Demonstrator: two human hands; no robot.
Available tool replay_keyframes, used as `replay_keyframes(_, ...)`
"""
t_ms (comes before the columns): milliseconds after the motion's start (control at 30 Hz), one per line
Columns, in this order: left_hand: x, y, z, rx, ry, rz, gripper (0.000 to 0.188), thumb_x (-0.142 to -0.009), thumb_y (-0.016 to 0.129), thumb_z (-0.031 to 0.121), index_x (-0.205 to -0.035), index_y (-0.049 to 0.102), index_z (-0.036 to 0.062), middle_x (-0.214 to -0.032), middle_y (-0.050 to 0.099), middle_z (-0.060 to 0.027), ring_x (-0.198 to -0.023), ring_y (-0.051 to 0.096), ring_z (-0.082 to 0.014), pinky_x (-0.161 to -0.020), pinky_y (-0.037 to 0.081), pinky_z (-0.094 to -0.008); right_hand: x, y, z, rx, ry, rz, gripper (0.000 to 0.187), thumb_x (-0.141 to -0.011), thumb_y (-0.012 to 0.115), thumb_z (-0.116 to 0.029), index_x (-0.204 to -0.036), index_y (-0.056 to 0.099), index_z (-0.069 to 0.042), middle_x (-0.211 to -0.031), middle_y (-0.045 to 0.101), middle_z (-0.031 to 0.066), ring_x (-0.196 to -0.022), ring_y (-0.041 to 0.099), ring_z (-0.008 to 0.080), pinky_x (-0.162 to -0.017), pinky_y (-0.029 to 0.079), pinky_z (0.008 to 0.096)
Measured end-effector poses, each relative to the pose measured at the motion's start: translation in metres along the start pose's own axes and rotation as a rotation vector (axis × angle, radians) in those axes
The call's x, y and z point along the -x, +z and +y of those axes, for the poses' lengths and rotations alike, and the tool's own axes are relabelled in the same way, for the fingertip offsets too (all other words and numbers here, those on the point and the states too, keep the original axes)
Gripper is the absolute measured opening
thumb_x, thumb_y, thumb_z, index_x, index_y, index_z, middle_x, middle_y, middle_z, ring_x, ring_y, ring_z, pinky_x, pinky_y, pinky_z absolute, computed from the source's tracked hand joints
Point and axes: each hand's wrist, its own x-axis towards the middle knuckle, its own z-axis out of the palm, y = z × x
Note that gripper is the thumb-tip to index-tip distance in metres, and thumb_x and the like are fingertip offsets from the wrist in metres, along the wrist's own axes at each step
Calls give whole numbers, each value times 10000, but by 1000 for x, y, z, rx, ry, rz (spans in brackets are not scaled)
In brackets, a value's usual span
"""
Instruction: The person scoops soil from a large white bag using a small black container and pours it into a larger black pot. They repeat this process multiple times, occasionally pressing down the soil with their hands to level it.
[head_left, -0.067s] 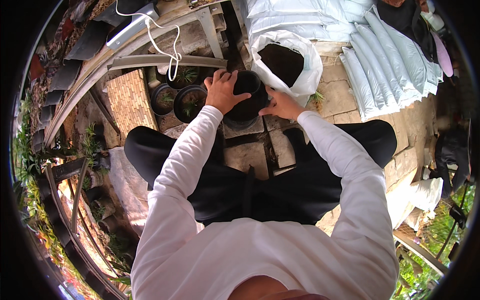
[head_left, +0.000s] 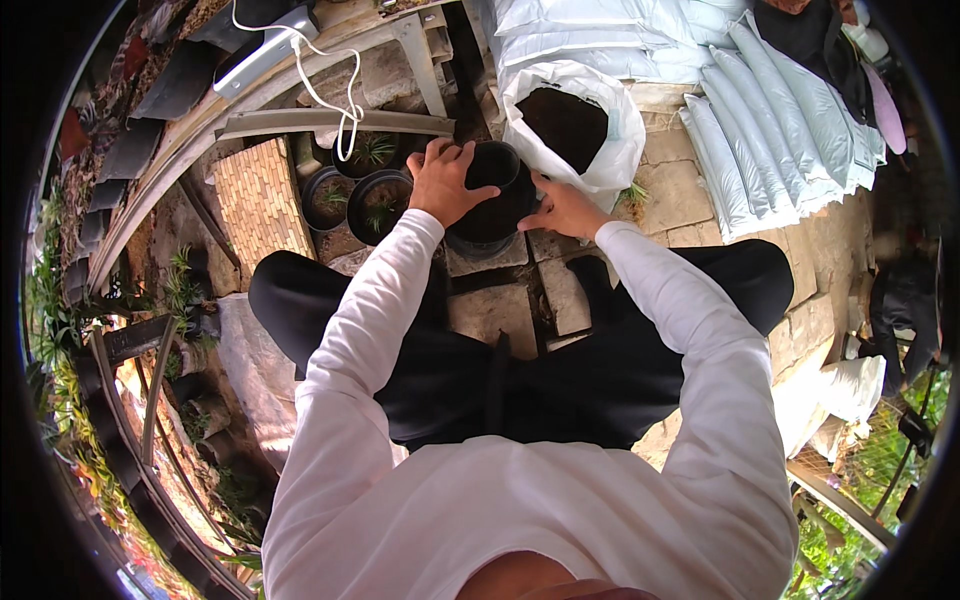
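A black plastic plant pot (head_left: 496, 163) stands on the paving in front of me, its inside dark. My left hand (head_left: 448, 187) grips its left side, thumb reaching over toward the middle and fingers along the far rim. On the right, my right hand (head_left: 565, 210) has its thumb and fingers around the pot's side. A dark rounded rim (head_left: 482, 247) shows below the hands; whether it belongs to a second pot, I cannot tell. Just beyond my right hand, an open white sack (head_left: 628, 150) holds dark soil (head_left: 563, 128).
Several black pots with small spiky plants (head_left: 380, 212) stand left of my hands, near a tan patterned slab (head_left: 262, 200). A metal rail (head_left: 330, 122) and white cable (head_left: 352, 110) lie beyond them. Filled pale bags (head_left: 760, 130) are stacked at the far right, on stone paving (head_left: 680, 195).
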Motion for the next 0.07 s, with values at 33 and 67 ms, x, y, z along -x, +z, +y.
replay_keyframes(33,-2,-7,1,8,12,-19,936,-732,858,621,-1477,595,121,-1356,644,-110,-1409,452,-285,-1104,301,-573,0,-2,0,14,-4,-5,1173,-762,909,-508,-1626,306,6,-966,764,186,-947,747,338,-882,558,425)
replay_keyframes(67,-3,-16,1,17,23,-37,944,-728,860,629,-1478,591,121,-1363,644,-114,-1410,448,-291,-1097,303,-581,0,-4,-1,18,-5,-4,1173,-762,909,-508,-1626,306,6,-966,764,186,-947,747,338,-882,558,425)
